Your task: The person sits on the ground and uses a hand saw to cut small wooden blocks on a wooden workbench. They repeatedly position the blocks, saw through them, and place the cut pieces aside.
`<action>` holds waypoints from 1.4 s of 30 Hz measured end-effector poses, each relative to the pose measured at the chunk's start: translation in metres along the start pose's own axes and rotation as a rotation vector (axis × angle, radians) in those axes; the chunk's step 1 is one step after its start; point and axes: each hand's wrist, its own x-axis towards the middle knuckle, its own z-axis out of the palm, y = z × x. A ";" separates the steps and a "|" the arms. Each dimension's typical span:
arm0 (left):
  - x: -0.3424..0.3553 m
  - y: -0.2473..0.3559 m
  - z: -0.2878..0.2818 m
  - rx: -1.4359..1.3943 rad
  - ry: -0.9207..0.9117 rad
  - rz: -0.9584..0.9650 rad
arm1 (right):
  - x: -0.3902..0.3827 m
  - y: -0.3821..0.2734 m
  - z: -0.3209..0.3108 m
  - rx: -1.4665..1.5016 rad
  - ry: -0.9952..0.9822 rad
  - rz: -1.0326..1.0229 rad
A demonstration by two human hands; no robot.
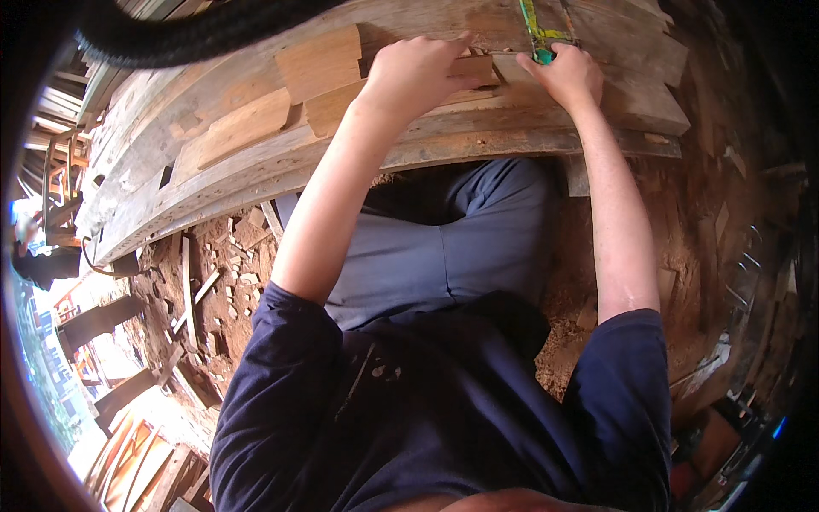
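Note:
My left hand is at a small wooden piece on the workbench, thumb along its near side and fingers on its far side. To the right, my right hand is closed around the green end of a narrow yellow-green frame tool, whose exact kind I cannot make out. Its two thin arms run away from me toward the top edge. Beneath both hands lies the weathered plank bench top. Several flat wooden pieces, among them a squarish board and a longer one, lie left of my left hand.
A thick black cable or strap crosses the upper left, close to the camera. My legs are under the bench edge. Wood offcuts and chips litter the brown floor at left. More timber is stacked at lower left.

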 end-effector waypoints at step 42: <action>-0.033 -0.013 0.059 0.191 0.874 -0.123 | -0.185 -0.093 -0.065 2.092 -0.225 0.263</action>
